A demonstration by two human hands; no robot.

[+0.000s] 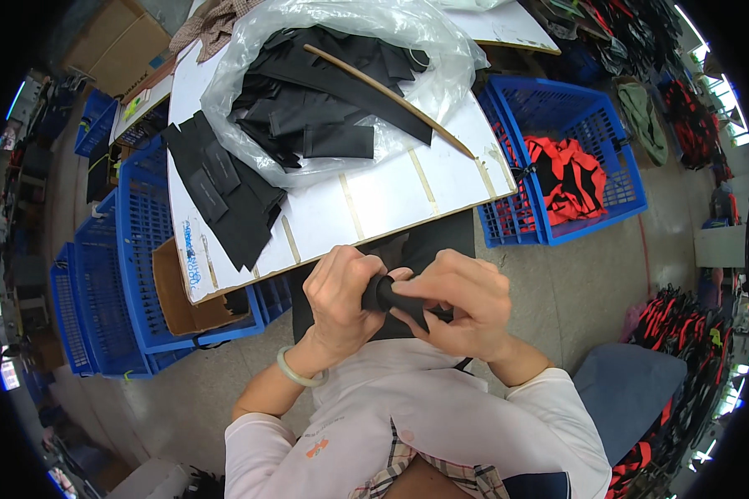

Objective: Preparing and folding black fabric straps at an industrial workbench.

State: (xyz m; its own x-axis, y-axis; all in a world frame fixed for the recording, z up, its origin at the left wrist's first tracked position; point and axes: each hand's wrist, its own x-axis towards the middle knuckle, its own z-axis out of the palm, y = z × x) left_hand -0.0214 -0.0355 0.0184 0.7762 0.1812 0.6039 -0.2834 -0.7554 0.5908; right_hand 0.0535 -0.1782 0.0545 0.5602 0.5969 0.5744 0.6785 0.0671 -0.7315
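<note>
Between my hands, just off the table's near edge, is a piece of black fabric (381,294) that looks rolled or tubular. My left hand (341,291) is closed round its left part, with a pale bangle on the wrist. The fingers of my right hand (462,301) pinch its right part, where the fabric bends down. Beyond my hands, a clear plastic bag (225,79) lies open on the white table (383,195), filled with black fabric strips (339,141). A thin wooden stick (374,87) rests across them. More black strips (225,187) lie in a flat stack to the bag's left.
To the right of the table stands a blue plastic basket (549,87) with red and black pieces (570,175) in it. Several blue crates (137,274) and a cardboard box (171,291) stand at the left. A grey-blue covered surface (628,391) is at my right.
</note>
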